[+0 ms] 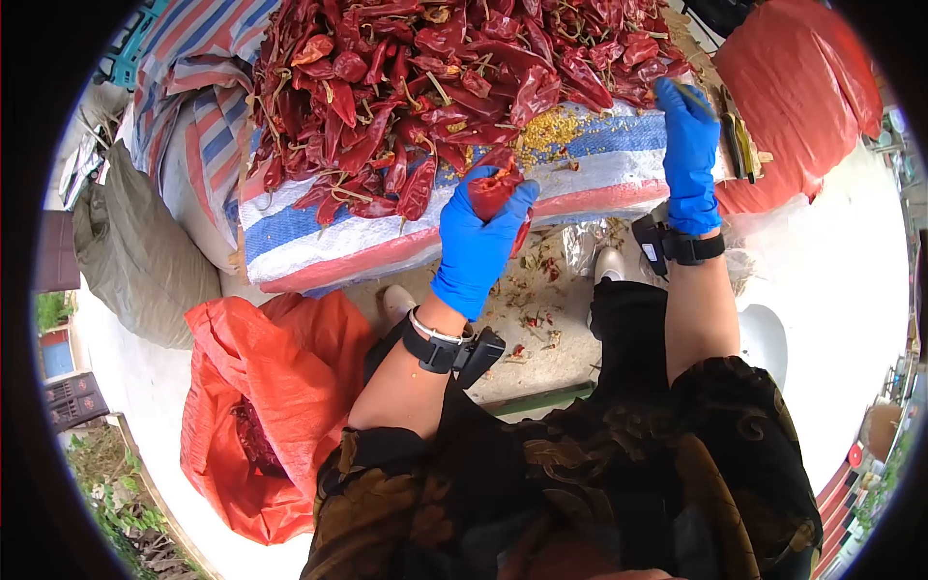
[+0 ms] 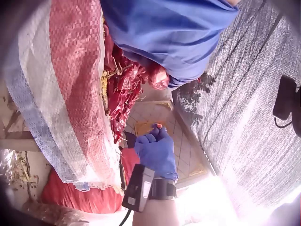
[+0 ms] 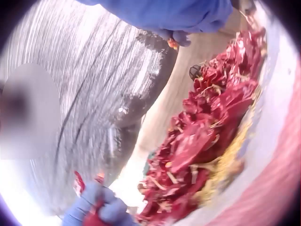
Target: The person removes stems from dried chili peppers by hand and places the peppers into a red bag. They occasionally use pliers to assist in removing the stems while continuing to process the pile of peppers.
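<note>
In the head view my blue-gloved left hand (image 1: 483, 237) grips a dried red chili (image 1: 495, 191) at the near edge of the chili heap (image 1: 416, 87). More red shows below its fingers. The right wrist view shows the same hand (image 3: 101, 205) with chili flesh sticking out between the fingers. My right hand (image 1: 690, 159), also gloved in blue, is raised at the heap's right side. Its fingertips pinch a small orange-red chili piece (image 2: 159, 125), seen in the left wrist view. Yellow seeds (image 1: 551, 133) lie scattered on the striped woven sheet (image 1: 338, 237) between the hands.
A yellow-and-black tool (image 1: 739, 145) lies by the right hand. Behind it bulges a red sack (image 1: 802, 92). An open orange-red sack (image 1: 261, 387) with dark red contents stands at lower left, near a grey-green sack (image 1: 145, 251). Chili scraps litter the floor (image 1: 541, 319).
</note>
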`<act>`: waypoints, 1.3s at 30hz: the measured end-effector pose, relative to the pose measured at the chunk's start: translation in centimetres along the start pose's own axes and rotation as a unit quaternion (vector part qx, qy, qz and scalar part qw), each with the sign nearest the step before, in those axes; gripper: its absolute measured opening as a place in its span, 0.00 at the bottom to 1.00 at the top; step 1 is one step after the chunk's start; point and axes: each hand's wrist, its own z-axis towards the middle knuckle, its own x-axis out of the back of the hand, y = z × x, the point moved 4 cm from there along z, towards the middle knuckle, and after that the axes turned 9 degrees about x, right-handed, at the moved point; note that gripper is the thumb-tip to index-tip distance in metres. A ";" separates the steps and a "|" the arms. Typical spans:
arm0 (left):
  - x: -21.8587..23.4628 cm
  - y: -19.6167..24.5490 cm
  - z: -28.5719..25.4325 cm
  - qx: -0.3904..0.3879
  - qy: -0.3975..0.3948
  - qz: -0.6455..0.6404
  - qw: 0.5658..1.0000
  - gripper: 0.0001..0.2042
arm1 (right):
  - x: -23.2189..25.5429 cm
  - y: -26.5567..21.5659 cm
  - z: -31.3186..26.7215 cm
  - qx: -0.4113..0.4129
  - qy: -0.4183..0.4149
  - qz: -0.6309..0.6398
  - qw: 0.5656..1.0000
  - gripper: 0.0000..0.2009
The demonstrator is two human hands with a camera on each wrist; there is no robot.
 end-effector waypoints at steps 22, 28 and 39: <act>0.8 -0.1 1.6 0.124 -0.072 -0.263 0.954 0.08 | -9.8 -0.8 -7.5 0.333 -0.306 -0.256 0.854 0.19; 0.7 0.0 1.5 0.123 -0.073 -0.244 0.959 0.08 | -8.3 -1.9 -6.7 0.236 -0.213 -0.304 0.898 0.19; 0.5 -0.3 1.6 0.118 -0.072 -0.246 0.959 0.07 | -8.2 -2.6 -6.5 0.179 -0.172 -0.375 0.893 0.26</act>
